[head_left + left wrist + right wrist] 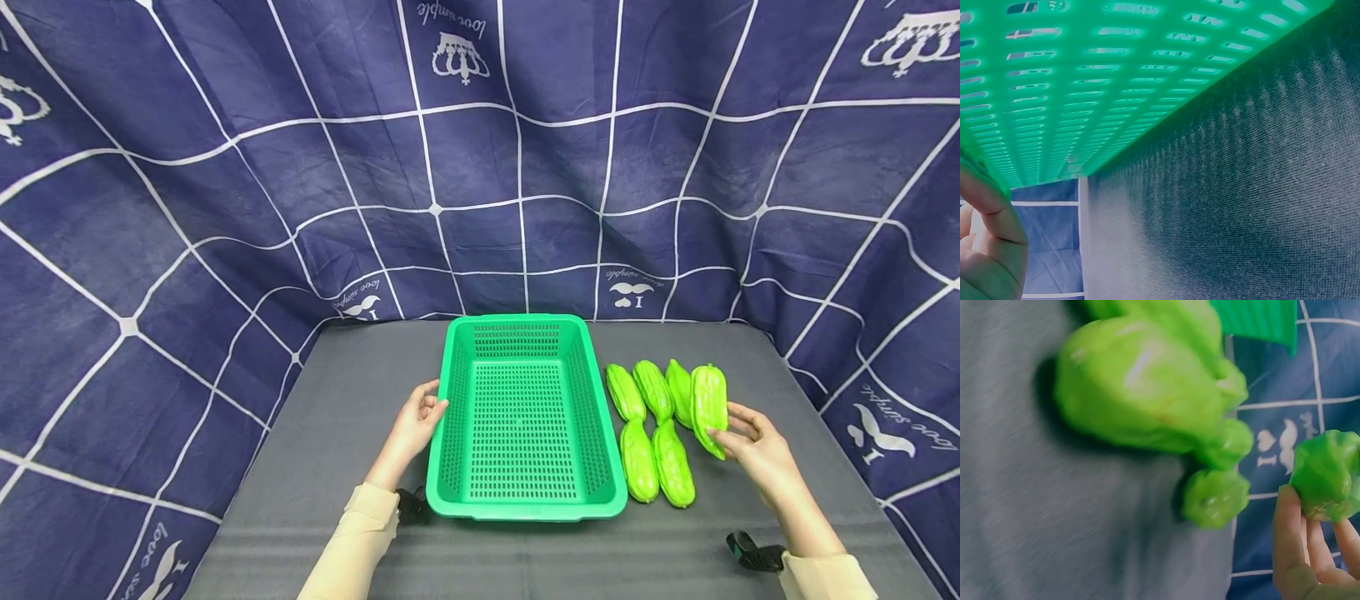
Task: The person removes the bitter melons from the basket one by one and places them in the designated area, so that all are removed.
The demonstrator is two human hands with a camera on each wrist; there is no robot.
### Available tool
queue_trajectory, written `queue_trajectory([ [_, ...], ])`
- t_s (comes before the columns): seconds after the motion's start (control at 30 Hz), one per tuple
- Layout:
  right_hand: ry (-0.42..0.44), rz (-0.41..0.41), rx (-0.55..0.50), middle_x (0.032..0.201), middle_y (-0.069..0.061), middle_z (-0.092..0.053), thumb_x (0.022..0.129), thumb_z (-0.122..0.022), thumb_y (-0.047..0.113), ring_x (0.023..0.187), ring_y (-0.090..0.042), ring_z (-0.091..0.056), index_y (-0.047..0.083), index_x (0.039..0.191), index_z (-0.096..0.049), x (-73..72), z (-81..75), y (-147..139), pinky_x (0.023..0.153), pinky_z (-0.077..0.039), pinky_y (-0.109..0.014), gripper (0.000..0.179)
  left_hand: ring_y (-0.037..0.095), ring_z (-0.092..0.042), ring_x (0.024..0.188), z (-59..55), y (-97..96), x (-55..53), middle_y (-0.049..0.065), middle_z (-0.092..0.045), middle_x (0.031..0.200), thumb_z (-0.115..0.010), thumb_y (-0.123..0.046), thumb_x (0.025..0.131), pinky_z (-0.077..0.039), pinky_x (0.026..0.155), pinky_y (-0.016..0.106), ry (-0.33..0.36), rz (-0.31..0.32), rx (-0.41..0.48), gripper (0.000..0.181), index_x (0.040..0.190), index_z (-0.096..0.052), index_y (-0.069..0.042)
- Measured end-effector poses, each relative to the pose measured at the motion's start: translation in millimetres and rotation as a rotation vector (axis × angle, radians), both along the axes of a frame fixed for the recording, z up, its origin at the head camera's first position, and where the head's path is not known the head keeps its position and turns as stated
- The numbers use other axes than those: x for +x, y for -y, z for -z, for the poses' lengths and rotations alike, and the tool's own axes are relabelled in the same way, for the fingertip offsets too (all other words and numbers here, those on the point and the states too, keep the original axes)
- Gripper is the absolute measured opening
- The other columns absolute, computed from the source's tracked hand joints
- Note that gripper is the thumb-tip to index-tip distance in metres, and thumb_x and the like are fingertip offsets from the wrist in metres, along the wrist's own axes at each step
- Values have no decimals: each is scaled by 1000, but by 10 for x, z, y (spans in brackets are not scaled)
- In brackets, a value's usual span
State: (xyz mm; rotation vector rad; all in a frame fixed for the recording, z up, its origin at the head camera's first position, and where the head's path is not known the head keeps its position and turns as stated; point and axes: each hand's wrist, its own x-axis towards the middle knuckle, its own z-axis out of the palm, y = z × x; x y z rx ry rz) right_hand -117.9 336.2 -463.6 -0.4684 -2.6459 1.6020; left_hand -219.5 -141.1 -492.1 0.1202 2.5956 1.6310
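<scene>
A green plastic basket point(525, 511) with slotted walls stands in the middle of the table. My left hand point(417, 421) grips its left rim; in the left wrist view the fingers point(997, 219) bend at the slotted wall. Between the thumb and fingers of my right hand point(761, 450) is a bright green bitter melon point(708, 404), raised off the table. The right wrist view shows this held bitter melon point(1329, 475) apart from the others. Several more bitter melons point(673, 467) lie in two rows between the basket and my right hand.
A grey cloth point(337, 467) covers the table. Behind and on both sides hangs a blue curtain point(555, 158) with white grid lines, close to the table's back edge. A black strap point(753, 552) is at the right wrist.
</scene>
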Motion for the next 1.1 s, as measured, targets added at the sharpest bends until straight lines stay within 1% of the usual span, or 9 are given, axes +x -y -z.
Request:
queue_trajectory([
  [0.13,64,-12,19,145,-36,-33,99,-59,23,80,22,-44,-10,151,-18,50,52,-75,69,-49,-18,74,13,-57,76,-8,10,-6,16,-63,106,-56,-17,101,-45,69,29,4,-8,-17,52,148,-38,0],
  [0.27,122,-34,62,146,-39,-31,98,-60,24,81,21,-40,-11,151,-16,81,117,-126,69,-50,-20,77,13,-57,78,-17,12,-7,15,-62,108,-55,-17,102,-45,69,30,5,-12,-26,53,148,-37,0],
  [0.4,161,-59,82,145,-41,-32,96,-62,24,80,17,-45,-12,150,-18,110,202,-150,69,-50,-21,78,13,-54,76,-12,13,-5,15,-61,108,-56,-18,102,-44,67,29,9,-14,-24,53,148,-37,-1],
  [0.5,195,-68,92,143,-41,-35,95,-65,25,84,7,-54,-13,149,-20,120,266,-158,69,-51,-23,80,12,-53,75,-5,13,-2,15,-61,107,-56,-18,102,-43,66,28,5,-12,-29,52,148,-38,-1],
  [0.6,228,-77,94,142,-42,-35,93,-66,26,93,-12,-63,-14,148,-21,131,315,-156,71,-52,-26,81,12,-52,73,4,13,-1,16,-61,106,-57,-17,102,-43,64,27,-2,-11,-24,52,147,-39,0],
  [0.67,249,-78,95,142,-43,-35,93,-66,26,101,-25,-64,-15,147,-21,145,337,-152,72,-53,-28,82,12,-52,72,9,11,-3,16,-61,105,-57,-17,101,-42,64,26,-8,-10,-23,52,147,-39,1],
  [0.73,261,-80,104,141,-43,-36,92,-67,25,105,-35,-63,-16,146,-22,158,356,-151,73,-54,-31,81,12,-51,71,16,11,-5,16,-61,104,-57,-16,101,-42,63,26,-12,-6,-22,52,147,-39,2],
  [0.9,288,-94,151,136,-44,-40,90,-68,22,109,-46,-60,-20,142,-26,165,399,-151,74,-56,-38,79,12,-50,70,12,9,-11,14,-61,102,-56,-17,102,-41,62,26,-12,-4,-15,51,147,-40,1],
  [1.1,336,-100,154,134,-45,-40,91,-68,24,111,-49,-57,-21,142,-24,169,447,-140,76,-56,-41,81,13,-51,71,0,3,3,14,-61,102,-56,-17,102,-42,63,27,-12,-2,-16,52,147,-39,2],
])
